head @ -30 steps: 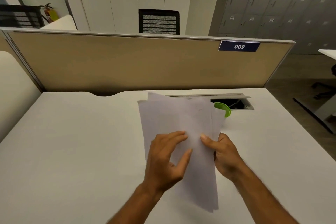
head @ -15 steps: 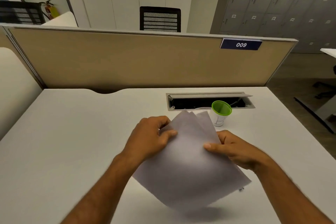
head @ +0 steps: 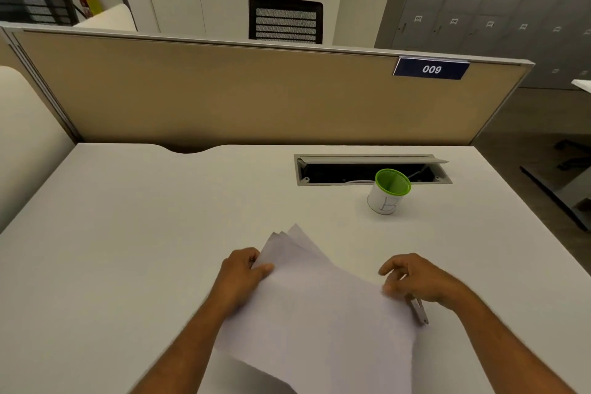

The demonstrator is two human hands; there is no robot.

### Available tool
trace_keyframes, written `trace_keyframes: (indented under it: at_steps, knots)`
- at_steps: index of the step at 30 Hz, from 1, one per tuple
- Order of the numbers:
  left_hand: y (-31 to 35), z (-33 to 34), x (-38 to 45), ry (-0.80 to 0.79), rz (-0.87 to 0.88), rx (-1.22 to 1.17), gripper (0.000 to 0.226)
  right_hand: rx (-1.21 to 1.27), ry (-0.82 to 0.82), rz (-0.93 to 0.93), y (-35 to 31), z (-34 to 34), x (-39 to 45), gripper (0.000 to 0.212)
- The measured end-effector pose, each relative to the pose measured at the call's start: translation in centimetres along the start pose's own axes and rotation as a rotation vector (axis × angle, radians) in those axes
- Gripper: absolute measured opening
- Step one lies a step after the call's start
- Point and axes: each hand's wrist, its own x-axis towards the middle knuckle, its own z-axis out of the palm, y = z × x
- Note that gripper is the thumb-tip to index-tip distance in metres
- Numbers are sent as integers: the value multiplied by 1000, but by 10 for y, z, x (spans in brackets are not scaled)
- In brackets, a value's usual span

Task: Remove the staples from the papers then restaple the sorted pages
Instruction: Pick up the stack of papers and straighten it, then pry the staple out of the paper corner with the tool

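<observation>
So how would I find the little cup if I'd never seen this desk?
Look at the white desk, then find the open cable slot near its far edge. The cup stands just in front of that slot. It is the only green-rimmed thing there, white outside with a letter drawn on it.

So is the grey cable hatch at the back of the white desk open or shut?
Open: the grey cable hatch has its flap raised along the far edge, showing a dark cavity with cables inside.
</observation>
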Motion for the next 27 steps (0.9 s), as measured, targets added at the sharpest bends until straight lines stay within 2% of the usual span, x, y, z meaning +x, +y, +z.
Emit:
trace_keyframes:
  at_steps: [3, 5, 10, 13, 16, 18, 20, 22, 24, 27]
  knots:
    - [-25, 8, 1, 21, -47, 47, 25, -164, 370, 109, 28, -2, 11, 20]
    - [-35, 11, 1, 40, -72, 67, 27, -240, 473, 184, 42, -5, 14, 30]
    - [-40, 18, 1, 54, -104, 72, 25, -340, 420, 277, 58, 9, 18, 62]
    - [-39, 22, 0, 27, -139, 112, 25, -351, 416, 222, 59, 18, 23, 63]
    - [-39, 25, 0, 6, -178, 166, 35, -339, 456, 208, 55, 15, 26, 59]
    - [-39, 24, 0, -24, -190, 210, 32, -199, 476, 194, 49, 10, 27, 61]
    - [-39, 25, 0, -53, -194, 213, 29, 253, 487, 174, 40, 5, 23, 53]
    - [-39, 27, -2, -76, -195, 193, 26, 646, 411, 121, 26, 7, 15, 36]
    - [-37, 32, -6, -105, -191, 182, 25, 828, 319, 74, 11, 17, 10, 22]
    - [-34, 44, -14, -139, -182, 145, 46, 955, 257, 42, -9, 49, 9, 22]
